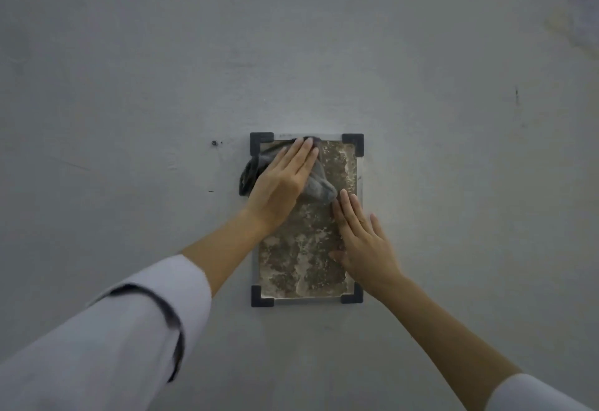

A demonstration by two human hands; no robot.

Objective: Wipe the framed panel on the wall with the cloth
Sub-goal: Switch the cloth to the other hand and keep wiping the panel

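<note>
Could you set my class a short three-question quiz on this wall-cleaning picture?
1. True or false: the left hand presses the cloth flat against the framed panel.
2. Where is the cloth? A) upper left of the panel B) bottom right corner C) on the floor
3. Fill in: the right hand rests with fingers ____ on the panel's right side.

Key: 1 true; 2 A; 3 open, holding nothing.

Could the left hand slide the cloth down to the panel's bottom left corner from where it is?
Probably yes. The left hand presses the cloth near the panel's top left; the mottled surface below looks bare, and the right hand rests along the right side.
</note>
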